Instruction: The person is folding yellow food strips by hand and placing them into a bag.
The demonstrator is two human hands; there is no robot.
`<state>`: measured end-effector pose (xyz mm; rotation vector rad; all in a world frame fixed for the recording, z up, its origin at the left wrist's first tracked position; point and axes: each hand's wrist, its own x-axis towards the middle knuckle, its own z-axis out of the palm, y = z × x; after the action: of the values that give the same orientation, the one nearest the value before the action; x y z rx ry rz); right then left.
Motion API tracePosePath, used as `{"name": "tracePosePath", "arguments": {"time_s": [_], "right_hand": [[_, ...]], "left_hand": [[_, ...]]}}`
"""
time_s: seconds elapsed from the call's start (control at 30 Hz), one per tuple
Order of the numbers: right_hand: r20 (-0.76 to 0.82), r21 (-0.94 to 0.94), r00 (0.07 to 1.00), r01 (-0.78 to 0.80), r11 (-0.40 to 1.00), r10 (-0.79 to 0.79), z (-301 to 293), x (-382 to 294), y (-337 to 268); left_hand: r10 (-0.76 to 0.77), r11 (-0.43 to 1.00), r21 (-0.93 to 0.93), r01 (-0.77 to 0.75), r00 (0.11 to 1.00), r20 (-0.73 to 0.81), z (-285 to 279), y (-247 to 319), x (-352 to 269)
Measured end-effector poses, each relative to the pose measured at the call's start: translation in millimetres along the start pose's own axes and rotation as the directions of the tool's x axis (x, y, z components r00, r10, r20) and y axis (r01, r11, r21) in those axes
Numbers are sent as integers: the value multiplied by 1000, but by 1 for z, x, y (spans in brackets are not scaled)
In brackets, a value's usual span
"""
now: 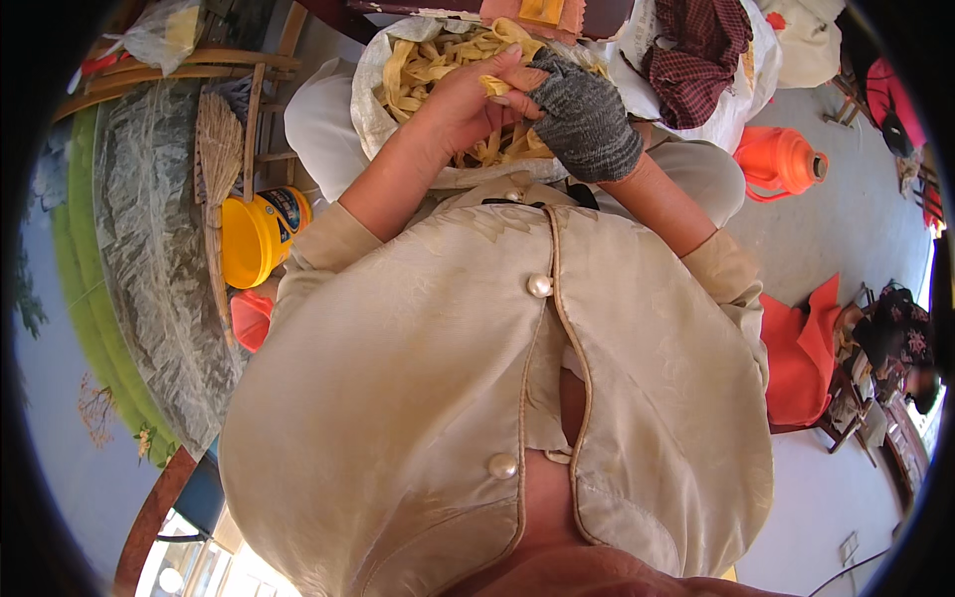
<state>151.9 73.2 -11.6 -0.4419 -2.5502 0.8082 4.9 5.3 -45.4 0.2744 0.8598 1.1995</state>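
Note:
My left hand (pixel 477 93) is bare and reaches over an open white woven sack (pixel 367 112) between my knees. Pale yellow dried strips (pixel 429 63), perhaps plant husk, fill the sack. My right hand (pixel 582 112) wears a grey knitted glove that leaves the fingertips bare. Both hands meet over the sack's mouth, fingers bent around a short yellow strip (pixel 494 85). Part of that hold is hidden behind the fingers. More strips show just below the hands.
A dark red table edge (pixel 425 6) is ahead. Right of me are a sack with checked cloth (pixel 694 56), an orange thermos flask (pixel 780 164) and red fabric (pixel 798 358). On the left are a yellow bucket (pixel 250 242), a broom (pixel 218 145) and a wooden chair (pixel 254 127).

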Motion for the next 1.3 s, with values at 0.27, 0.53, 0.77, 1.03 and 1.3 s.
{"name": "tracePosePath", "arguments": {"time_s": [0.27, 0.53, 0.77, 1.03, 1.3], "right_hand": [[279, 667, 859, -494, 558, 429, 0, 10, 11], [-214, 67, 975, 69, 995, -53, -8, 13, 12], [25, 805, 916, -257, 535, 401, 4, 22, 29], [-109, 165, 987, -96, 982, 115, -14, 15, 2], [-62, -65, 994, -97, 993, 93, -24, 15, 15]], "left_hand": [[61, 995, 94, -43, 977, -205, 21, -2, 1], [582, -152, 945, -289, 747, 322, 23, 7, -7], [818, -251, 864, -436, 382, 431, 37, 20, -7], [747, -362, 843, -398, 416, 518, 17, 27, 4], [536, 627, 606, -490, 836, 121, 19, 22, -2]]}}
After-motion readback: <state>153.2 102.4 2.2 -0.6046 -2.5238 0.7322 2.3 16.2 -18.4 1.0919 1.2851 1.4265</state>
